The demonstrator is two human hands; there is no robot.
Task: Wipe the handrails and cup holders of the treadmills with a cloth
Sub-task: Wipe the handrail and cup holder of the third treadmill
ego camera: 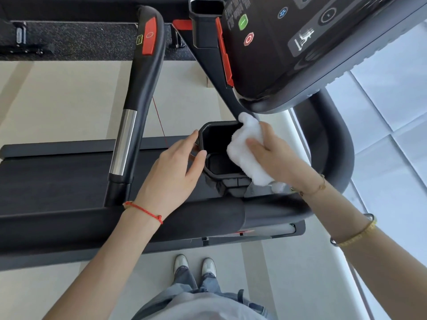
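Observation:
A black cup holder (216, 132) sits at the middle of the treadmill's frame, below the console. My right hand (275, 153) presses a white cloth (247, 148) against the holder's right rim and wall. My left hand (175, 172) rests on the holder's left rim, fingers around its edge. A black handrail (141, 88) with a steel sleeve and a red button runs up the left. A second cup holder (205, 10) stands at the top. The curved right handrail (339, 139) passes behind my right hand.
The treadmill console (288, 42) with green and red buttons hangs over the upper right. The black running belt (53, 181) lies at left. A thin red safety cord (159, 121) hangs beside the handrail. My shoes (195, 265) stand on pale floor below. White tiles are at right.

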